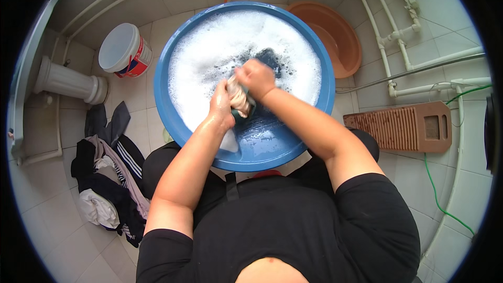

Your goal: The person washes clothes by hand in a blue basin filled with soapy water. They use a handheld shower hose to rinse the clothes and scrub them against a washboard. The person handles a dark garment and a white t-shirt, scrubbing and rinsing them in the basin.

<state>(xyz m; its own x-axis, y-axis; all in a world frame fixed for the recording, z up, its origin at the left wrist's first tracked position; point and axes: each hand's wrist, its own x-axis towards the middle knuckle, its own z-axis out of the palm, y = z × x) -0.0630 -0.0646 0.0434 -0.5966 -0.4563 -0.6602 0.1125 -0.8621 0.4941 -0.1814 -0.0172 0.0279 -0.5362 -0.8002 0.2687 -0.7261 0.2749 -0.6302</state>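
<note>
Over a large round blue tub (162, 91) full of white suds (209, 36), both my hands work close together on a wet cream cloth (238, 98). My left hand (222, 106) has its fingers closed around the near side of it. Its far end is gripped in my right hand (257, 78), a fist slightly smeared by motion. A dark green part shows below the cloth; whether it belongs to the same piece I cannot tell. Dark water (267, 58) breaks through the foam beyond my right hand. Near me, the tub's wet inner wall is bare of thick foam.
Left on the tiled floor lies a heap of dark, pink and white clothes (112, 178). A lidded white bucket (126, 52) and a white pedestal (70, 81) stand beyond it. An orange basin (335, 36) sits behind the tub. Right are a brown washboard (401, 126), a green cord (435, 188) and white pipes (385, 57).
</note>
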